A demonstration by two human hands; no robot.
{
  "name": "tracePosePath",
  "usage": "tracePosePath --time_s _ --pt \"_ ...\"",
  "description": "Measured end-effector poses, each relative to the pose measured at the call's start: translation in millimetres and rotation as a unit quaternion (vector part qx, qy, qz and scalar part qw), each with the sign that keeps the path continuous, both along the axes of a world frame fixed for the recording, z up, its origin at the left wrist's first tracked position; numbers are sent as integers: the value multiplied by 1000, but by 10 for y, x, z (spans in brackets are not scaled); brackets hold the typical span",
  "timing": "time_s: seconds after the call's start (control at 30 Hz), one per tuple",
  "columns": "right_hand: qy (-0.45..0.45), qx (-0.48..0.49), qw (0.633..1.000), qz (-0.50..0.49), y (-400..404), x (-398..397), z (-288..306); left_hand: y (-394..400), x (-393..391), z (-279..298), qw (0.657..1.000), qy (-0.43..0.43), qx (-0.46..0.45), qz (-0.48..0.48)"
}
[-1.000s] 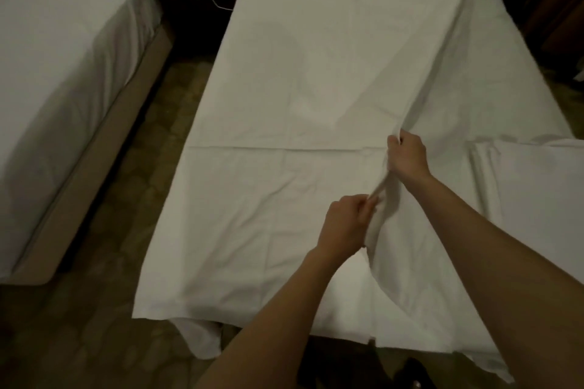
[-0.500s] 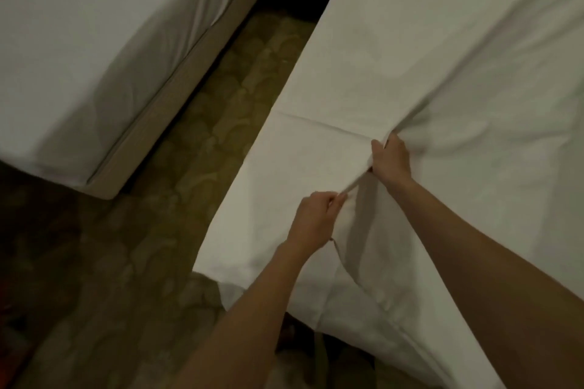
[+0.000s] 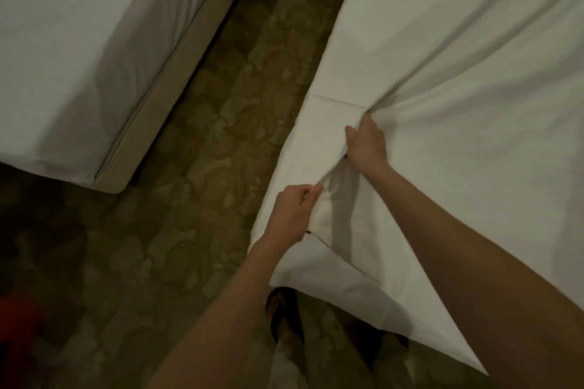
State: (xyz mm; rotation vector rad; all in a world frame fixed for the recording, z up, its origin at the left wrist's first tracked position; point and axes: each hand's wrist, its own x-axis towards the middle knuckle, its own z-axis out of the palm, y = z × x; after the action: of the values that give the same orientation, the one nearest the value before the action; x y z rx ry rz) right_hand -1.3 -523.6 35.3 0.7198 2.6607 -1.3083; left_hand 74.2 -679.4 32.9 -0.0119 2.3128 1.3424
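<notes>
A white sheet (image 3: 474,79) covers the bed on the right and hangs over its near left corner. My right hand (image 3: 366,145) grips a bunched fold of the sheet's edge, and creases fan out from it across the bed. Lower and to the left, my left hand (image 3: 292,213) pinches the same edge of the sheet. Between my hands the edge runs taut. A loose flap of the sheet (image 3: 341,281) drops below my left hand toward the floor.
A second bed (image 3: 79,41) with a white cover and a beige base (image 3: 164,88) stands at the left. A patterned carpet aisle (image 3: 227,142) runs between the beds. My sandalled foot (image 3: 284,322) stands on the carpet under the sheet's corner. Something red (image 3: 15,341) shows at the bottom left.
The view has swung left and down, so the bed now fills the right side. Both hands keep their hold on the sheet's edge and have drawn it toward the bed's left side.
</notes>
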Motion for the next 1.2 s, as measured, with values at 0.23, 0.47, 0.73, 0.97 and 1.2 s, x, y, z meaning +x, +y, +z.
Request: tracePosePath --time_s 0.23,0.47,0.73,0.97,1.2 --pt "-95 -1 995 42 -994 -15 -492 -953 -33 -379 994 -72 -79 -25" --pt "-125 18 992 10 -1179 75 -830 -1134 -34 -568 990 -119 -63 -40" --pt "-93 -17 995 -20 -1364 211 -979 -1359 83 -779 990 -83 -100 -56" --pt "-164 -54 984 47 -1465 324 -1397 -1437 152 -1376 964 -149 -205 -81" --pt "-96 -154 983 -18 -1376 1148 -1241 -1516 147 -1353 963 -232 -138 -26"
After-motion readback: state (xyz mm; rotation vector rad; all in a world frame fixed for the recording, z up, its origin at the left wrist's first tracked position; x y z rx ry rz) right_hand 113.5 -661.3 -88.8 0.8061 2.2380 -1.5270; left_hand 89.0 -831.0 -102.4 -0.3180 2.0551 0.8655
